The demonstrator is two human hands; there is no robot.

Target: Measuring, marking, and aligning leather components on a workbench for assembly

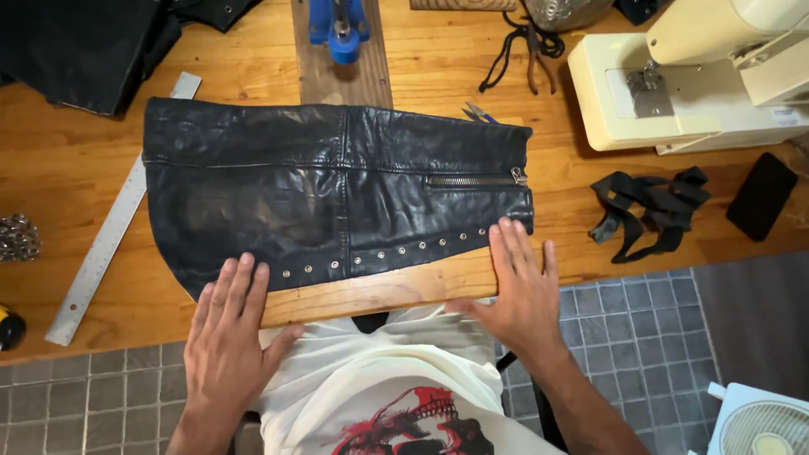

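Observation:
A black leather garment piece (320, 181) lies flat on the wooden table (67, 168), with a zipper at its right side and a row of metal studs along its near edge. My left hand (227, 324) lies flat, fingers spread, its fingertips on the leather's near left edge. At the near right corner my right hand (518, 282) lies flat with its fingertips touching the leather by the studs. Neither hand grips anything.
A metal ruler (109, 232) lies slanted at the left. A cream sewing machine (699, 76) stands at the back right, with black straps (649, 211) and a dark phone (761, 195) near it. A blue press tool (339, 25), pliers (527, 50) and metal eyelets (17, 238) also lie about.

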